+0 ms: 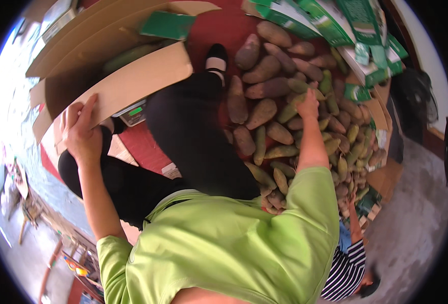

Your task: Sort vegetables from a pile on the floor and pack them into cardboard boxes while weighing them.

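Note:
My left hand [81, 133] holds the near flap of an open cardboard box [137, 81], its fingers lying over the flap's edge. Inside the box, partly in shadow, lies a long greenish shape [127, 57]. My right hand [308, 105] reaches into a large heap of long root vegetables [264, 112], some reddish-brown and some green. Its fingers are curled at a green root vegetable [289, 110]; the palm side is hidden. Beneath the box flap shows part of a scale [134, 115] with a lit green display.
Green and white cartons [330, 25] are piled beyond the heap. A cardboard piece [384, 180] and a dark bag [414, 96] lie at its right. Another person in a striped shirt [345, 271] reaches to the heap's near right edge. My legs [193, 131] stretch across the red floor covering [150, 147].

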`<action>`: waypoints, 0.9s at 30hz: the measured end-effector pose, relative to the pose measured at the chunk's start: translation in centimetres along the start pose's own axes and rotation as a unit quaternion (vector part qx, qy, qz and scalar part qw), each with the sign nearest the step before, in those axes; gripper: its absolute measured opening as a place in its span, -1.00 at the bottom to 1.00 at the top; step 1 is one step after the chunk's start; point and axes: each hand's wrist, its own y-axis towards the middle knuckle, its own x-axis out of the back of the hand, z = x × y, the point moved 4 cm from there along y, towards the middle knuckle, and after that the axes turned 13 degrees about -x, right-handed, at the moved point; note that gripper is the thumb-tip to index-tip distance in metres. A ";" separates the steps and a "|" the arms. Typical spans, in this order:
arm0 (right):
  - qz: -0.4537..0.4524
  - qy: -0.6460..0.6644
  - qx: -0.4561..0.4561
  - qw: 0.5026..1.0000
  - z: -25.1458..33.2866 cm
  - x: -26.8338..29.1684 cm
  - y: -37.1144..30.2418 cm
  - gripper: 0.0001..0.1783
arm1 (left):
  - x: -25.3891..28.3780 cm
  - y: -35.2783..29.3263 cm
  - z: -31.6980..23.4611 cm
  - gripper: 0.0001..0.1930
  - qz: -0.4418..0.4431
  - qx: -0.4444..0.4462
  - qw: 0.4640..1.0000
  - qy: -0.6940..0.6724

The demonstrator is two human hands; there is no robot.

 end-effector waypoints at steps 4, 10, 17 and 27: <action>0.060 -0.059 0.056 0.995 -0.5 -1.9 1.2 -0.07 | -0.3 -0.3 0.2 -0.45 0.016 0.017 1.000 0.021; -0.017 -0.055 0.104 0.993 -0.3 -0.8 1.5 -0.39 | -0.2 -0.5 0.4 -0.50 0.010 0.037 0.999 0.024; -0.009 0.051 0.006 0.999 2.5 1.2 -4.3 -0.59 | -0.2 -0.5 0.8 -0.52 -0.004 0.022 1.000 0.018; -0.075 0.128 0.174 0.974 0.8 -1.7 -8.3 -0.49 | 0.5 -0.5 1.0 -0.53 -0.008 0.016 1.000 -0.014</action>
